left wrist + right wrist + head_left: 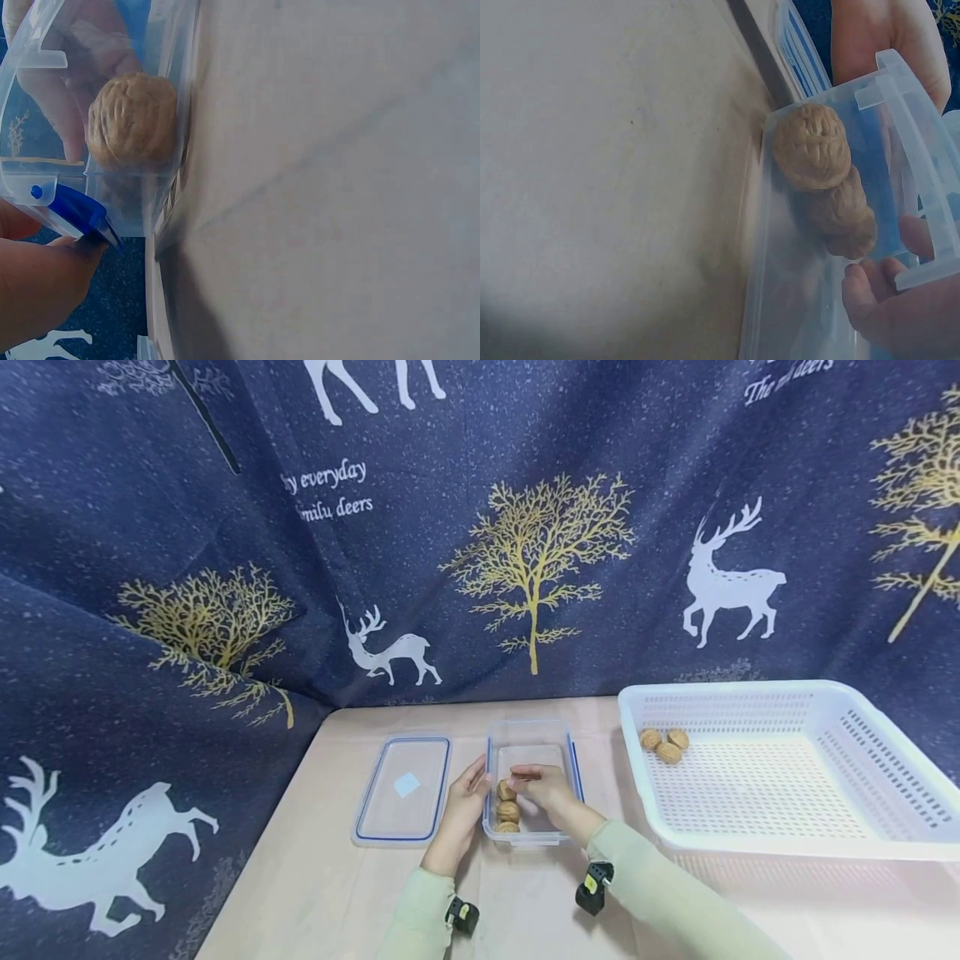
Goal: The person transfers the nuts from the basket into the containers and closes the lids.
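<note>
1. Three walnuts (507,811) lie in a row inside the clear container (528,838), between the left hand (463,803) and the right hand (551,791).
2. We find the left hand unclenched, laid along the container's near side, its thumb by a blue latch (79,214).
3. We find the right hand reaching into the container, fingertips at the farthest walnut (506,789); we see no grip closed round it and read the hand as released.
4. We count three more walnuts (668,752) well to the right of the right hand, in the white basket (825,852).
5. We note the lid (386,806) lying off the container, just left of the left hand.
6. By count, we judge the work about half done: three walnuts placed, three outstanding, the container uncovered.
</note>
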`<state>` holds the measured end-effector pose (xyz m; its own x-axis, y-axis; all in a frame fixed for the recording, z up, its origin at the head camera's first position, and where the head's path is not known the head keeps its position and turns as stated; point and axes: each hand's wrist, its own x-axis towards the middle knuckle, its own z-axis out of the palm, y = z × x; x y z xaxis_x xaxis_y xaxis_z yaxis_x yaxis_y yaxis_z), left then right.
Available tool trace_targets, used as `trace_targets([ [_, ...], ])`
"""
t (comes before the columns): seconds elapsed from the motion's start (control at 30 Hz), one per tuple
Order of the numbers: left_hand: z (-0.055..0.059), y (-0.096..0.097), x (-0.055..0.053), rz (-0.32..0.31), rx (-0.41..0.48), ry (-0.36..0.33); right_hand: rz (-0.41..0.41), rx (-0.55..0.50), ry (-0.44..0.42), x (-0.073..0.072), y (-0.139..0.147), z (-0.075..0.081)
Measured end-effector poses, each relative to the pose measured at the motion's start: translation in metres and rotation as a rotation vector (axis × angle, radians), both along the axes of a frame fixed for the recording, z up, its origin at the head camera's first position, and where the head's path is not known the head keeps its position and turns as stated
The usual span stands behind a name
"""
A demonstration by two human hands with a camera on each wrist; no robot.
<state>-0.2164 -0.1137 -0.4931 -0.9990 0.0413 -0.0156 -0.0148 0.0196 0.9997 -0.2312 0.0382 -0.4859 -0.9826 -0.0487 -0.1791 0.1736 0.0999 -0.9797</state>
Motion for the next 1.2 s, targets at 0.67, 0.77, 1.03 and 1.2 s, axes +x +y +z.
trace_targets([
  [0.67,0.001,0.000,0.000,0.003,0.011,0.002,0.030,-0.039,0.086,-0.006,0.006,0.033],
  [0.77,0.002,0.000,0.002,0.001,0.014,0.004,0.035,-0.040,0.081,-0.007,0.007,0.040],
  [1.03,0.004,0.000,0.003,-0.003,0.019,-0.007,0.067,-0.059,0.092,-0.010,0.013,0.059],
  [1.2,0.024,0.003,0.015,-0.021,0.012,0.000,0.047,-0.041,0.103,-0.017,0.023,0.072],
])
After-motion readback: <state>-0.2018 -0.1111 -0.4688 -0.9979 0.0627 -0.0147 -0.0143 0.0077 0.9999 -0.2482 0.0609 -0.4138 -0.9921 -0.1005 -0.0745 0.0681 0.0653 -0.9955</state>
